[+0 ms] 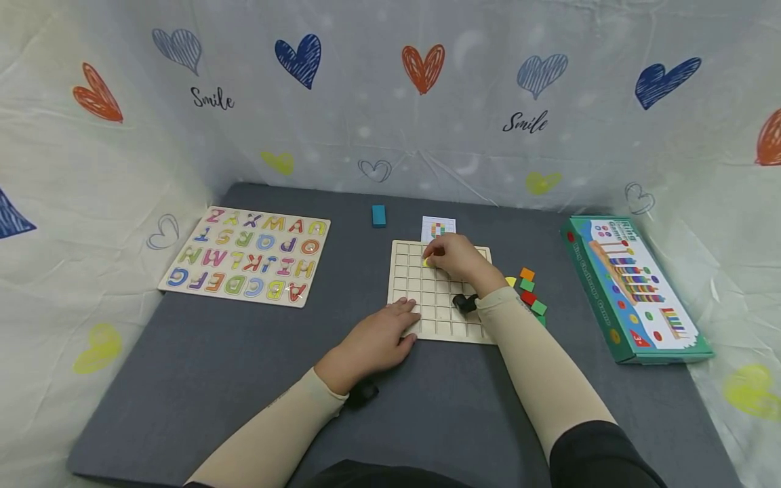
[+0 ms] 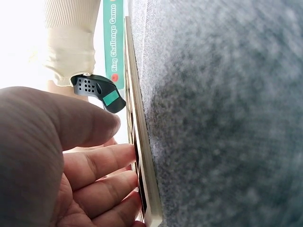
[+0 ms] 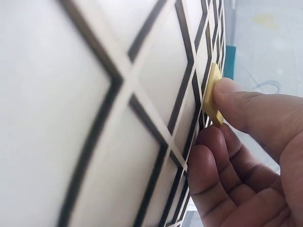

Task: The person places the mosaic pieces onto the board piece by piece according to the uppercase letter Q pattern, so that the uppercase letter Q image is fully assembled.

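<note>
A wooden grid board (image 1: 436,293) of square cells lies mid-table. My right hand (image 1: 456,259) reaches over its far part and pinches a small yellow square tile (image 3: 213,92) between thumb and fingers. In the right wrist view the tile is tilted, one edge right at the grid lines. My left hand (image 1: 377,339) rests on the near left corner of the board, fingers loosely extended over its edge. A white card (image 1: 448,224) with a coloured square pattern lies just behind the board, partly hidden by the right hand.
Right of the board lie several loose tiles, among them an orange one (image 1: 527,274) and a red one (image 1: 528,297). A green game box (image 1: 634,291) stands farther right. On the left is an alphabet board (image 1: 244,257); a blue block (image 1: 379,216) sits at the back.
</note>
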Tool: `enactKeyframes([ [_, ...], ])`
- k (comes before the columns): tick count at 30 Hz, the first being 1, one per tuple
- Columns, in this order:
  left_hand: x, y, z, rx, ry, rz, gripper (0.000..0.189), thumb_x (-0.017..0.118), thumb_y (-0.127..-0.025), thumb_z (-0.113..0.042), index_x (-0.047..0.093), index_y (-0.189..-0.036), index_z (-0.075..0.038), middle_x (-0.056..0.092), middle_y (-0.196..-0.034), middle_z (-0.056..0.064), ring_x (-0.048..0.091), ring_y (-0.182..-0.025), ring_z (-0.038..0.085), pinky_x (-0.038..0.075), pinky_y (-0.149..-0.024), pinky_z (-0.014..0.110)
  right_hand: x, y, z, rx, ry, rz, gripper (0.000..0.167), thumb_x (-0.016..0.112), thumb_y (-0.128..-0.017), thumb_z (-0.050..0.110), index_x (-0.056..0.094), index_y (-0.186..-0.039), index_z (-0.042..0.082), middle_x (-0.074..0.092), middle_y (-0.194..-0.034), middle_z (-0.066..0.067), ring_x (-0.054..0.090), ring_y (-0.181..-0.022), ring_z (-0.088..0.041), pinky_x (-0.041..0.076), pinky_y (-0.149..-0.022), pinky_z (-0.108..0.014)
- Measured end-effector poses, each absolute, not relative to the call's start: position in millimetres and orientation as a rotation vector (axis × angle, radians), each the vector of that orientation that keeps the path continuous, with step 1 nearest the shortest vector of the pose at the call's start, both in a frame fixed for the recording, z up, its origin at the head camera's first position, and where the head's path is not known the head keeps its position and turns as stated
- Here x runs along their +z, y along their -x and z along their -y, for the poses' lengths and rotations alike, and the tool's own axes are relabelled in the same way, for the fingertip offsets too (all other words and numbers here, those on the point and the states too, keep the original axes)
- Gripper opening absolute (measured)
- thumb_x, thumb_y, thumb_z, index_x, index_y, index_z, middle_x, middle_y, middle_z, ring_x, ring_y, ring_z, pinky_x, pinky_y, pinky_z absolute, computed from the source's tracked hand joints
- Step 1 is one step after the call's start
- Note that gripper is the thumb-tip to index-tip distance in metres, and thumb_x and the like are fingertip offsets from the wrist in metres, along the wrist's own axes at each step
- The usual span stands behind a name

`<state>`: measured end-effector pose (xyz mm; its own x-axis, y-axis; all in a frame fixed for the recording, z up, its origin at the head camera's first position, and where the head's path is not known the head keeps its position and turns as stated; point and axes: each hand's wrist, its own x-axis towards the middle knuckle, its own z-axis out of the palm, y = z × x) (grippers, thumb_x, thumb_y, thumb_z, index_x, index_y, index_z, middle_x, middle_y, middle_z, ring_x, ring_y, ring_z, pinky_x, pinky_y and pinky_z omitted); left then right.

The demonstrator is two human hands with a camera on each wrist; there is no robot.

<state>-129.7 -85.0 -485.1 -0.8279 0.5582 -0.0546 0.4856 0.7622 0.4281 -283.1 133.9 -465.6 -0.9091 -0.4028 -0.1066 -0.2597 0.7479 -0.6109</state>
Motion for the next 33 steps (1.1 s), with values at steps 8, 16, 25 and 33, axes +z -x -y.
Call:
enactKeyframes([
  [8,-482,129,84,0.596,-0.821,-2.773,0.048,0.065,-0.110,-0.028,0.062,-0.155,-0.009,0.048,-0.171,0.012,0.041,-0.162,0.026,0.038,-0.132,0.046,-465,281,-132,-0.865,0.512,-2.751,0.013,0.074,-0.105,0.014,0.080,-0.113,0.007,0.072,-0.110,-0.013,0.064,-0.098,-0.027,0.055,-0.089,-0.045],
  [16,-483,129,84,0.596,-0.814,-2.773,0.048,0.064,-0.111,-0.029,0.062,-0.155,-0.009,0.047,-0.171,0.011,0.040,-0.163,0.026,0.037,-0.133,0.046,-467,280,-131,-0.846,0.519,-2.764,0.012,0.074,-0.106,0.015,0.080,-0.113,0.007,0.072,-0.110,-0.013,0.065,-0.098,-0.027,0.056,-0.089,-0.044],
  [25,-485,127,81,0.626,-0.821,-2.756,0.048,0.064,-0.111,-0.027,0.062,-0.154,-0.007,0.047,-0.170,0.014,0.040,-0.163,0.028,0.037,-0.133,0.047,-462,265,-152,-0.984,0.527,-2.786,0.033,0.068,-0.109,0.021,0.070,-0.136,0.002,0.066,-0.103,-0.012,0.059,-0.087,-0.026,0.051,-0.080,-0.042],
  [33,-485,128,81,0.612,-0.804,-2.761,0.048,0.064,-0.111,-0.027,0.062,-0.154,-0.007,0.048,-0.170,0.012,0.040,-0.163,0.028,0.036,-0.134,0.046,-434,232,-219,-1.014,0.341,-2.904,0.034,0.063,-0.112,0.020,0.067,-0.141,0.002,0.067,-0.123,-0.018,0.062,-0.108,-0.035,0.055,-0.095,-0.054],
])
